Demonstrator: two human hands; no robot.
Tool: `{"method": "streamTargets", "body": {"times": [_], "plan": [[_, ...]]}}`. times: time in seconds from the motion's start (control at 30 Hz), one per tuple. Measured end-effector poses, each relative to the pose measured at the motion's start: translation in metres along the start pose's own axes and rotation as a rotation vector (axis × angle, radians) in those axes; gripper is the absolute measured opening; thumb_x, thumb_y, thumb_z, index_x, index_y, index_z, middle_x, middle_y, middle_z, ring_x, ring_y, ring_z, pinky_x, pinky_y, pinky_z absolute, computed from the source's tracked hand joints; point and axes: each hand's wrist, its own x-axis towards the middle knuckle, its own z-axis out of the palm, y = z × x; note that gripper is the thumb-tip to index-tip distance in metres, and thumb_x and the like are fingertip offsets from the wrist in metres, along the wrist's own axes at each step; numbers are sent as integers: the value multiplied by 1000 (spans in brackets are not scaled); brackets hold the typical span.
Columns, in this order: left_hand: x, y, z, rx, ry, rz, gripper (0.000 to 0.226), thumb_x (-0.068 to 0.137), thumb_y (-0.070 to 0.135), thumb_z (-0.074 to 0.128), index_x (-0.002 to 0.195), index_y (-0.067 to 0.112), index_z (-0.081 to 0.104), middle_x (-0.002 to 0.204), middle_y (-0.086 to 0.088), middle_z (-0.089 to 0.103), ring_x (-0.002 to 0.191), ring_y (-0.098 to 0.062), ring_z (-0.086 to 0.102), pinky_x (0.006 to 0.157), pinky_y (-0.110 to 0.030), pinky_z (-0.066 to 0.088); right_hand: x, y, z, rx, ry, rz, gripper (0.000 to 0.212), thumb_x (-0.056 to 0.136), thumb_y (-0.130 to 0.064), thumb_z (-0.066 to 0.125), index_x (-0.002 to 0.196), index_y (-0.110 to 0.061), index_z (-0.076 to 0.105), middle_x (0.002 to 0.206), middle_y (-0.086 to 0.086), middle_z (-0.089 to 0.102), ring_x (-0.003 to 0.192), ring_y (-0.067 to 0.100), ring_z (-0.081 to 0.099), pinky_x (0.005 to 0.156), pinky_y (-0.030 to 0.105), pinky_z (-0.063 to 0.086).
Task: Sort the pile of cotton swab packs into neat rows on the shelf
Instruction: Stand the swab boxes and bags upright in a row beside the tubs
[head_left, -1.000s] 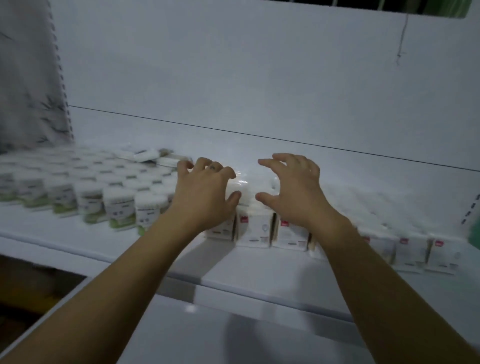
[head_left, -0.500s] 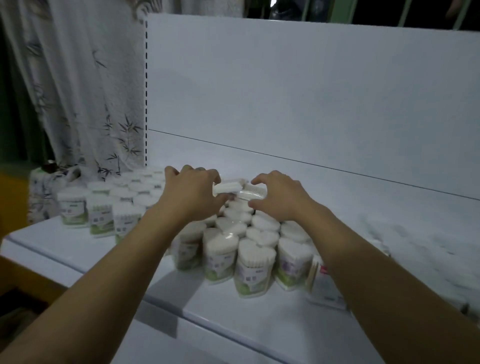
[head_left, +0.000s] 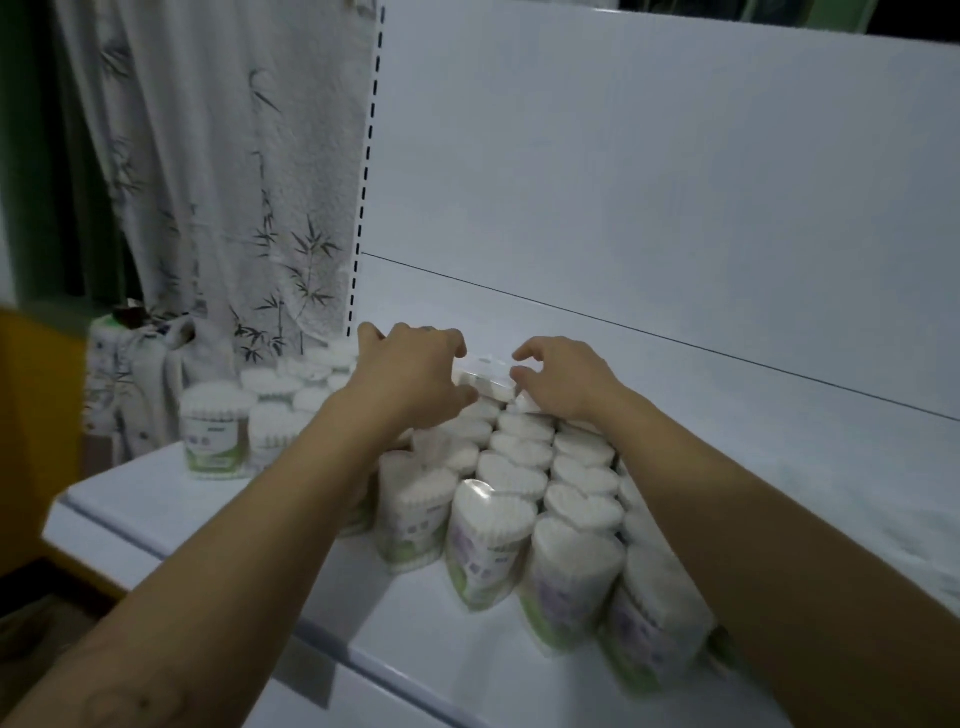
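Observation:
Heart-shaped cotton swab packs (head_left: 524, 483) stand upright in close rows on the white shelf (head_left: 322, 582). A flat pack (head_left: 485, 379) lies on its side on top of the rows at the back. My left hand (head_left: 410, 379) grips its left end with curled fingers. My right hand (head_left: 561, 384) pinches its right end between thumb and fingers. Both forearms reach over the front rows.
More upright packs (head_left: 215, 436) stand at the shelf's left end. A white back panel (head_left: 649, 197) rises behind the shelf. A bamboo-print curtain (head_left: 234, 182) hangs to the left, with a covered object (head_left: 135, 379) below it. The shelf to the right is blurred.
The view has swung left from the red-labelled packs to the heart-shaped ones. Both hands came together on the flat pack lying on top and still hold it.

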Motion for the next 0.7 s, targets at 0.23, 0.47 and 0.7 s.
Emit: {"method": "streamTargets", "body": {"times": [0.23,0.47,0.7], "plan": [[2,-13,0,15,-47,4,51,90,60,52,131,30,48,125,7,59,122,-20,48,102,-46,22,30,-27,9,-185,-178,6,46,100,-39,45,142,-21,42,146,2,44,134,26,39,107,44,31],[2,-28,-3,-32,-62,6,51,89,60,52,130,31,48,128,8,58,122,-19,50,103,-47,21,55,-31,18,-294,-315,35,57,92,-47,56,133,-8,51,138,8,52,124,30,50,103,40,39],[0,-28,-13,63,-15,-6,48,92,54,49,130,26,48,123,2,58,118,-24,50,105,-48,22,54,-32,10,-206,-273,86,53,71,-47,69,113,-17,60,115,5,63,106,26,55,82,35,44]]}}
